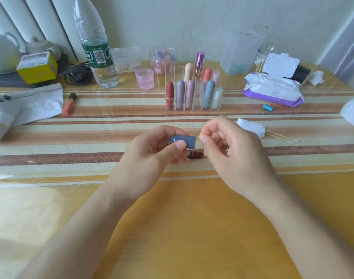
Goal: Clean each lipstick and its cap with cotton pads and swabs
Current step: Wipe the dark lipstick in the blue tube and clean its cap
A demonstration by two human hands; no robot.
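— What is seen around the hands, and is anything hidden by them?
— Beyond them on the table (192, 218) a clear organizer (198, 102) is stood. To the right a stack of cotton pads (252, 126) is laid, with two spare swabs (280, 136) just beside it. A blue binder clip (266, 108) and an open-lidded pack of wet wipes (272, 89) are set farther back. At the left a water bottle (97, 51), a pink cup (144, 78) and a lying orange lip tube (69, 104) are found.

— What is kept in the containers?
— Nine capped lipsticks are held upright in the organizer, five in front and four behind. Swabs are stored in a glass jar (261, 61) behind the wipes.

— And the hands?
— A blue-grey cap (183, 140) is gripped by the left hand (152, 158), thumb on top. A cotton swab (199, 137) is pinched by the right hand (230, 150), its tip at the cap's mouth. The lipstick (196, 155), its dark red bullet exposed, is seen just below the cap and partly hidden by fingers. Whether it is held or lies on the table cannot be told.
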